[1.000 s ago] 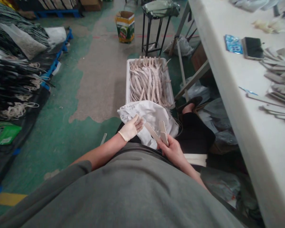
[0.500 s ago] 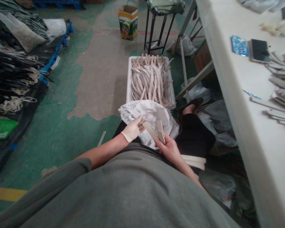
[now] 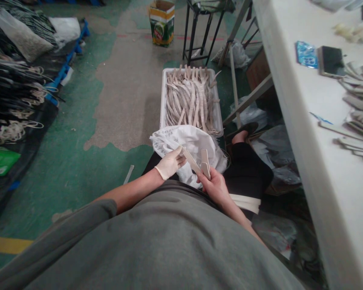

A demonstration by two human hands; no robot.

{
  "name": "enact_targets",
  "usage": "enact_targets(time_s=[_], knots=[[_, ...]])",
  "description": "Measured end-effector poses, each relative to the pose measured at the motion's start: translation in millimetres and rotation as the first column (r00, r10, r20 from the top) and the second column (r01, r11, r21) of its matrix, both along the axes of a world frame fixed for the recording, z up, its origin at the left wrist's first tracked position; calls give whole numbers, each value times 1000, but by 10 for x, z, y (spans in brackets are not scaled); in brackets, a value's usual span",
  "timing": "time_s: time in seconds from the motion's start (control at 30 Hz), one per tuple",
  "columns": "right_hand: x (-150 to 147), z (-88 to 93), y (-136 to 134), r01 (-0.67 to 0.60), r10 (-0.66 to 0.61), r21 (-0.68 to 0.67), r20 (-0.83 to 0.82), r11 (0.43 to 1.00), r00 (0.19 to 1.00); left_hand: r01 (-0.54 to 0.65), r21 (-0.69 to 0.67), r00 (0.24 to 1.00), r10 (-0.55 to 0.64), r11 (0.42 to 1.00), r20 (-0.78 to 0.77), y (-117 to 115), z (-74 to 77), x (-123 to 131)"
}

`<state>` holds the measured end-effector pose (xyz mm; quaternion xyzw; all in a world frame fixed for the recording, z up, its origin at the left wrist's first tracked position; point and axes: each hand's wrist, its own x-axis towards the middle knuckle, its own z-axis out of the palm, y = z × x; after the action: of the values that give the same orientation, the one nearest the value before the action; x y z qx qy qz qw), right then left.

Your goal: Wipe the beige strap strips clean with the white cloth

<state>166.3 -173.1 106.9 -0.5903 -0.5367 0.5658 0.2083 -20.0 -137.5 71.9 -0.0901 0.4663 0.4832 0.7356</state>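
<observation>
My left hand (image 3: 170, 163), in a pale glove, has its thumb and fingers closed at the far end of a flat beige strip (image 3: 191, 161). The strip slants down to my bare right hand (image 3: 214, 184). There my fingers are wrapped round it and a folded or second beige piece (image 3: 205, 162) that sticks up; which of the two cannot be made out. Under both hands a white woven sack (image 3: 196, 141) lies across my lap. Just beyond it stands a white plastic crate (image 3: 162, 98) full of long, curved beige strips (image 3: 190, 98).
On my right runs a white table (image 3: 302, 100) bearing a phone (image 3: 331, 61), a blue packet (image 3: 306, 54) and grey strips (image 3: 361, 106). A black stool (image 3: 199, 38) and a cardboard box (image 3: 162, 26) stand ahead. Black bundles (image 3: 12, 96) lie at left.
My left hand has shifted slightly right and its fingertips have closed in on the strip's end. The right hand keeps its hold. The whole view has moved a little.
</observation>
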Motion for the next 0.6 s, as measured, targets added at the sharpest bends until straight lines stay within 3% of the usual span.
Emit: enact_targets(time_s=[0.27, 0.47, 0.6], knots=[[-15, -31, 17, -63, 63, 19, 37, 998, 997, 28, 23, 999, -28, 999, -28, -47, -25, 37], [-222, -37, 314, -106, 105, -19, -35, 994, 994, 146, 59, 989, -148, 987, 21, -157, -41, 153], [-130, 204, 388, -247, 246, -44, -37, 968, 969, -36, 35, 998, 37, 999, -47, -75, -4, -59]])
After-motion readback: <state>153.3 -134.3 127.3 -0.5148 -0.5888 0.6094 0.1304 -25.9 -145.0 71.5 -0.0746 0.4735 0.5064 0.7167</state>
